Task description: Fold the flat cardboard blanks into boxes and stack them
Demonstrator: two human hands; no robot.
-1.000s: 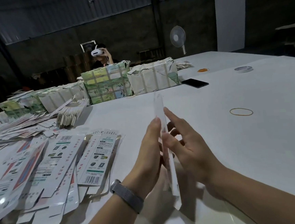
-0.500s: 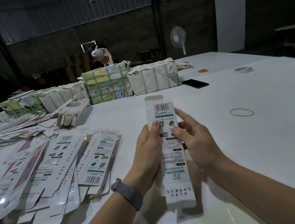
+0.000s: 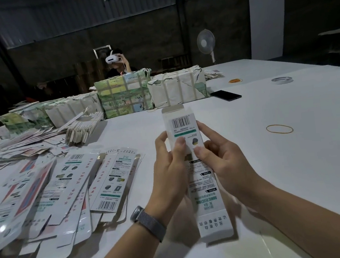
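Spreading across the white table (image 3: 291,159), a loose heap of flat blanks (image 3: 53,190) lies left of one long box blank (image 3: 197,167) held up above it, pinched by the left hand (image 3: 168,170) and right hand (image 3: 223,161) at its edges.

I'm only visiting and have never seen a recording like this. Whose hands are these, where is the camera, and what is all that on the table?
There is no machine here: a person wears a camera on the head, looking down at their own hands. The left hand and the right hand both pinch one printed cardboard box blank, held above the white table. To the left lies a loose pile of flat blanks. Farther back stand wrapped bundles. A phone, a rubber band and a tape roll lie to the right. Another person sits behind the bundles.
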